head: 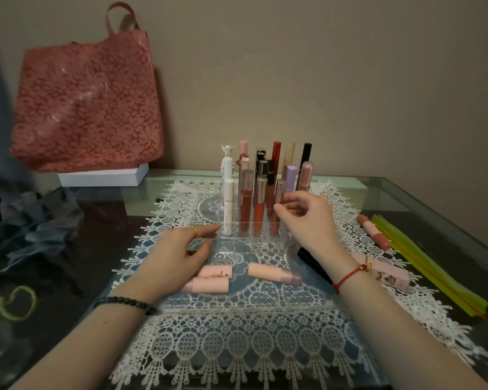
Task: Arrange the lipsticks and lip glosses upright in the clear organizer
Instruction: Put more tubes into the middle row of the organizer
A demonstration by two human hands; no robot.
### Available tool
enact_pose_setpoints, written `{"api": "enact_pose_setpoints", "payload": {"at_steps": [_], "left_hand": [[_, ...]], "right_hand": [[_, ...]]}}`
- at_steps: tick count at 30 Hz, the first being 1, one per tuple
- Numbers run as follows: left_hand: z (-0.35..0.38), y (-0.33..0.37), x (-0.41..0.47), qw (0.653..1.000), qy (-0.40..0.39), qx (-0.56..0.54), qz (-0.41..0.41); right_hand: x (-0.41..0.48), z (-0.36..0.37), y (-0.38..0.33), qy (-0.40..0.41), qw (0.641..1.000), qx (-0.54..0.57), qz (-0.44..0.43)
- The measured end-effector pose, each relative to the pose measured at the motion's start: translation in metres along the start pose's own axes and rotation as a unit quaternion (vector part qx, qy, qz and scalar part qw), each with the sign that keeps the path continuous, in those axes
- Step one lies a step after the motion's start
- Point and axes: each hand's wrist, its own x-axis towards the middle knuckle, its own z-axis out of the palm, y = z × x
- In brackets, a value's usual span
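The clear organizer stands mid-table on a lace mat, with several lip glosses and lipsticks upright in its back rows. My left hand, fingers extended, touches the organizer's left side. My right hand pinches a rose-capped gloss tube standing in the organizer's right side. Two pink lipsticks and a peach one lie in front of the organizer. A black tube lies partly under my right wrist. Farther right lie a pink boxed lipstick and a coral double-ended tube.
The white lace mat covers a glass table. Yellow sticks lie at the right edge. A red floral bag leans on the wall above a white box. Grey cloth and a green loop lie left.
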Motion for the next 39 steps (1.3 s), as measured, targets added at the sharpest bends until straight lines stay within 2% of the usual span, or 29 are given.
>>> {"api": "enact_pose_setpoints", "payload": {"at_steps": [18, 26, 29, 35, 39], "left_hand": [[0.002, -0.003, 0.001, 1.0, 0.013, 0.0, 0.006], [0.0, 0.002, 0.0, 1.0, 0.011, -0.003, 0.006], [0.001, 0.0, 0.0, 1.0, 0.017, -0.004, 0.006], [-0.015, 0.002, -0.002, 0.997, 0.07, -0.002, 0.017], [-0.037, -0.007, -0.004, 0.989, 0.133, 0.046, 0.035]], "right_hand": [[-0.002, 0.002, 0.002, -0.009, 0.999, -0.037, -0.014], [0.002, -0.009, -0.003, -0.001, 1.0, -0.011, -0.016], [0.003, -0.016, -0.005, 0.025, 1.0, 0.012, -0.013], [-0.001, -0.025, -0.019, 0.061, 0.996, 0.045, -0.051], [-0.01, -0.023, -0.03, 0.02, 0.995, 0.039, -0.087]]}}
